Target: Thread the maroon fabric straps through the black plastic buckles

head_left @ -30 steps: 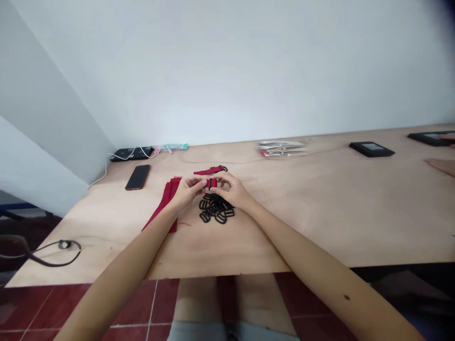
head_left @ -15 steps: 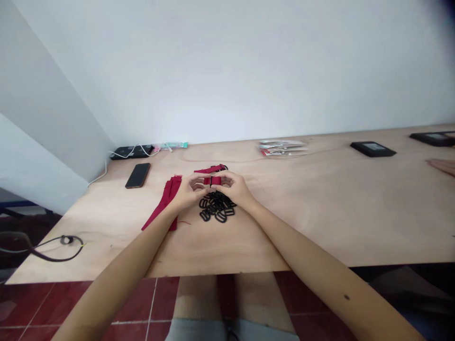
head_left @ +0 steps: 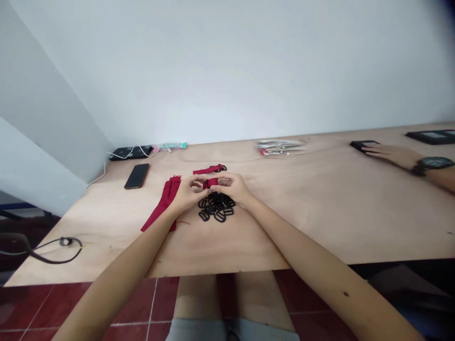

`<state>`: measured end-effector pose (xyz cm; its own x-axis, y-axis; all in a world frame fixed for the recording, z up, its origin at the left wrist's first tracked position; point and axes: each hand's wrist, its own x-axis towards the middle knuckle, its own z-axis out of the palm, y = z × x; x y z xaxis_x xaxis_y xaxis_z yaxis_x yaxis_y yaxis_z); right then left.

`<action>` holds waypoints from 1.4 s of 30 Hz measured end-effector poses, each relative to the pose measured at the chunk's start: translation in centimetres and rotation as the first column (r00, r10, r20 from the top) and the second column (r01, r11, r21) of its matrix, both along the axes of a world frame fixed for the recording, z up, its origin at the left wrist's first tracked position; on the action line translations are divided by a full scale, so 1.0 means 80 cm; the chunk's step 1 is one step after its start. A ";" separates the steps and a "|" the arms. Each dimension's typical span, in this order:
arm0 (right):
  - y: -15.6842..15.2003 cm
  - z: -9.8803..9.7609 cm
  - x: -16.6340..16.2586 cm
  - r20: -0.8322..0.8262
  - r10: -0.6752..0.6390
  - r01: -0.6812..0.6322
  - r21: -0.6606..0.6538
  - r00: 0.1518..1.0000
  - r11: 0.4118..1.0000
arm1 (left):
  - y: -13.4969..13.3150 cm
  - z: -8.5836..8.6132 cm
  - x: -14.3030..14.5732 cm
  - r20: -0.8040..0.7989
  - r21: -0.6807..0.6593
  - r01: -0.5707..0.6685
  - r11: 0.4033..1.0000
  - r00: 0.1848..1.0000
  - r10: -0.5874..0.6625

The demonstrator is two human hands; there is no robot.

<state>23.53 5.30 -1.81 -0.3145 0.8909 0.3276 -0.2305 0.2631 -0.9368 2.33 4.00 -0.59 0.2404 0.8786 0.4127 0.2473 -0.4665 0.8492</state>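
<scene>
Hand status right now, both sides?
Left hand: closed, pinching a short red strap.
Right hand: closed, pinching the same strap from the other end.

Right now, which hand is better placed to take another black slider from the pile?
Probably your right hand: it sits over the pile of black plastic sliders. Your left hand lies further aside, next to the red fabric strips. Both are holding the short red strap.

Plywood table (head_left: 302,222), smartphone (head_left: 137,176), red fabric straps (head_left: 164,203), heaped black strap rings (head_left: 216,210), packets (head_left: 280,148)
</scene>
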 end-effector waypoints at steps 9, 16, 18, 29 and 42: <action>-0.008 0.014 0.003 -0.140 -0.002 -0.014 -0.117 0.990 0.993 | 0.000 0.006 -0.003 0.077 0.002 -0.046 0.999 0.996 0.045; -0.015 0.024 -0.002 0.076 0.030 -0.035 0.069 0.997 0.997 | -0.007 0.012 0.001 -0.011 0.201 0.016 0.979 1.000 -0.014; -0.014 0.024 -0.002 0.099 -0.011 0.000 0.102 0.995 0.995 | -0.007 0.011 0.002 -0.020 0.214 0.018 0.977 1.000 -0.014; -0.008 0.016 0.001 0.093 -0.036 0.032 0.050 0.995 0.998 | -0.005 0.000 0.001 0.027 0.150 -0.038 0.988 0.999 0.034; 0.027 0.013 0.044 -0.089 -0.212 0.193 -0.181 0.973 0.964 | -0.001 0.014 -0.011 0.207 -0.038 -0.164 0.986 0.964 0.169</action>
